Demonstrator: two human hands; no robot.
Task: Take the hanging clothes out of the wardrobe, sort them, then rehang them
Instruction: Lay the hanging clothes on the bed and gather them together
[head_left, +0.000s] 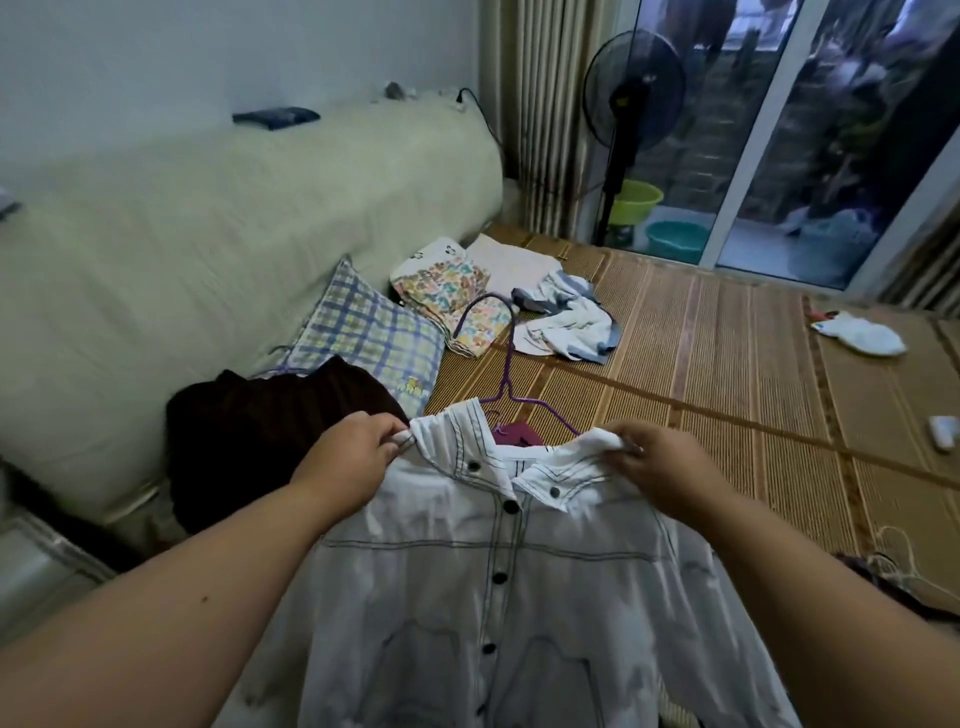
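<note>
Pinching the white shirt (498, 587) collar, fingers of the left hand (353, 451) and right hand (657, 462) hold it up.

Woven mat (701, 374) under plaid pillow (363, 332), floral garment (452, 301), crumpled cloth (571, 325)

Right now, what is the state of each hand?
Left hand: pinches the collar of the white shirt.
Right hand: grips the collar's other side.

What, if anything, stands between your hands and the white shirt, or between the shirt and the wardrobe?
Nothing visible: the left hand and right hand pinch the white shirt by its collar. The wardrobe is out of view, so that path cannot be judged.
</note>
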